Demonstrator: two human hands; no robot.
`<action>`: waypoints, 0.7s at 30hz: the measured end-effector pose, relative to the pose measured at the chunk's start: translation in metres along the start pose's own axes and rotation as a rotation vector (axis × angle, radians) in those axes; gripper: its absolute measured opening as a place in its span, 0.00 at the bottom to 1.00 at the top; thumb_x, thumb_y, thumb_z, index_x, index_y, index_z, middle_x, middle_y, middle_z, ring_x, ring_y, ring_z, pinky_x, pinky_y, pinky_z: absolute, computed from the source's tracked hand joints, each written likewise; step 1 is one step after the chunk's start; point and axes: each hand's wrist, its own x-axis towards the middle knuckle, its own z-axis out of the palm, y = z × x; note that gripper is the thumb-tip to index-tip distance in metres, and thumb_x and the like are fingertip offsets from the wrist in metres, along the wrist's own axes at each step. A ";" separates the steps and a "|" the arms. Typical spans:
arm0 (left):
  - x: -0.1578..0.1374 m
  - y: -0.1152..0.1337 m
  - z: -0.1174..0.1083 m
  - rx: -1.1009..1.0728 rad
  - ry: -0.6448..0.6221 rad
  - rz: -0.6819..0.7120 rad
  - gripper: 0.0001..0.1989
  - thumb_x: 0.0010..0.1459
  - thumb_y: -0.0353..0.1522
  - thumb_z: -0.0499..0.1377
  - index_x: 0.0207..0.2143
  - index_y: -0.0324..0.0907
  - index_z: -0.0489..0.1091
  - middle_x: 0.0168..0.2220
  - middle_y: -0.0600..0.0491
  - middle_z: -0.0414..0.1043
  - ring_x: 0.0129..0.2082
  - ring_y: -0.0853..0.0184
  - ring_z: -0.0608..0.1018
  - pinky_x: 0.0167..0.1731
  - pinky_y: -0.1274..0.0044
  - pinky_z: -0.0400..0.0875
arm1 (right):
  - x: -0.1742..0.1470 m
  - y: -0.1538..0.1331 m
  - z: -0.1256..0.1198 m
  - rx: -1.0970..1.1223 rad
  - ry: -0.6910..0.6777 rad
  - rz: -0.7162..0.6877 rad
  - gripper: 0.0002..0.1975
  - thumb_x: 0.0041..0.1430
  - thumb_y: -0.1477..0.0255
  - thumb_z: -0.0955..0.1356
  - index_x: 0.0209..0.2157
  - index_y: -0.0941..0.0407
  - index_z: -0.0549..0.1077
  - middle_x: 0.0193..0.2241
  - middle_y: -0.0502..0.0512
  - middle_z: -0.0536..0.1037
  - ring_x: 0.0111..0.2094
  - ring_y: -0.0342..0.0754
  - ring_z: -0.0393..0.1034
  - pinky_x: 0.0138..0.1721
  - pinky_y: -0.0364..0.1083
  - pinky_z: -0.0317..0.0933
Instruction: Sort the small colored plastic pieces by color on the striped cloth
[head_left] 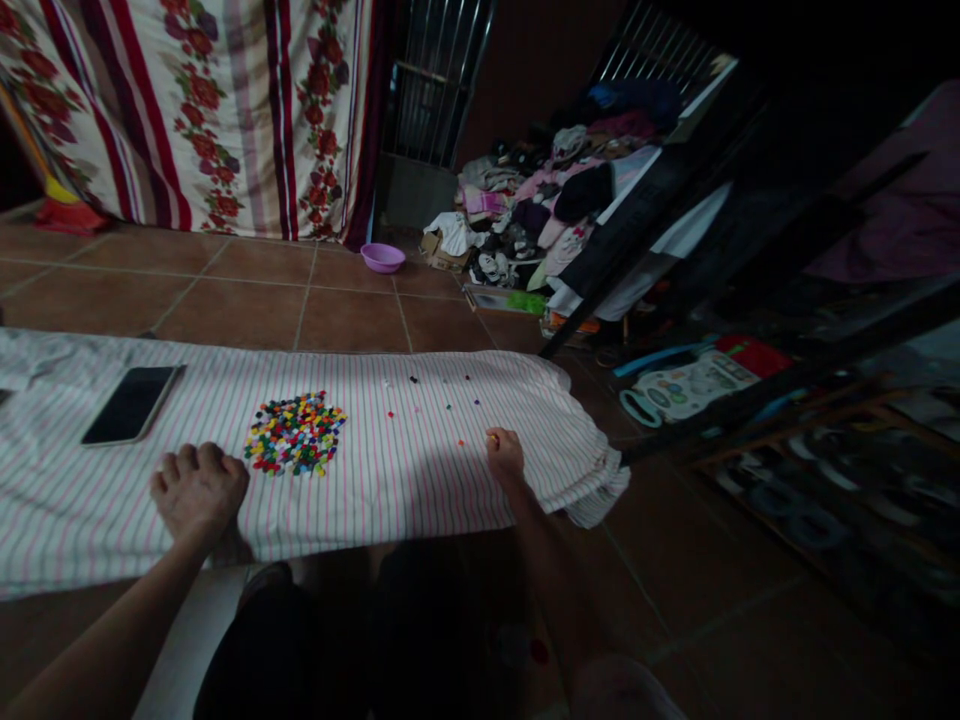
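My left hand rests on the striped cloth, back up, its fingers bent and slightly apart; I see nothing in it. Just right of it lies a heap of small multicoloured pieces, too small to tell whether they are beads. My right hand is over the cloth's right part, thumb and fingers pinched on a tiny piece that looks yellow and dark. Several single pieces lie spread out between the heap and this hand, among them an orange one, a red one and a purple one.
A phone lies on the cloth at the left. Beyond, a pink basin stands on the tiled floor, near a pile of clothes. A flowered curtain hangs at the back. Dark shelving stands at the right.
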 end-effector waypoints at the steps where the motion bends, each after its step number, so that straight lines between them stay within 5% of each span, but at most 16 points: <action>1: 0.000 0.001 -0.001 -0.006 0.003 -0.002 0.21 0.62 0.35 0.41 0.41 0.33 0.70 0.44 0.35 0.69 0.53 0.49 0.67 0.48 0.60 0.60 | 0.000 0.000 0.000 0.002 -0.004 -0.002 0.11 0.54 0.75 0.59 0.32 0.56 0.73 0.31 0.57 0.73 0.39 0.51 0.64 0.43 0.48 0.60; 11: 0.001 0.000 0.001 0.023 0.014 -0.003 0.18 0.60 0.35 0.43 0.39 0.35 0.69 0.44 0.38 0.68 0.53 0.51 0.66 0.50 0.60 0.60 | -0.004 -0.021 -0.008 0.057 0.170 0.081 0.14 0.54 0.71 0.58 0.36 0.57 0.73 0.35 0.59 0.73 0.38 0.52 0.66 0.43 0.50 0.62; 15: 0.001 -0.001 0.006 0.031 0.009 -0.021 0.17 0.60 0.34 0.43 0.39 0.36 0.69 0.44 0.39 0.69 0.53 0.51 0.66 0.51 0.60 0.60 | -0.012 -0.054 -0.001 0.119 0.214 0.052 0.14 0.56 0.70 0.58 0.36 0.57 0.72 0.34 0.58 0.73 0.36 0.51 0.66 0.39 0.50 0.63; 21: 0.003 -0.001 0.006 -0.020 -0.044 -0.049 0.19 0.60 0.35 0.43 0.42 0.36 0.69 0.47 0.38 0.68 0.56 0.50 0.64 0.54 0.59 0.56 | -0.032 -0.127 0.026 0.278 0.032 -0.152 0.14 0.59 0.72 0.57 0.36 0.55 0.73 0.35 0.57 0.74 0.39 0.50 0.69 0.42 0.50 0.65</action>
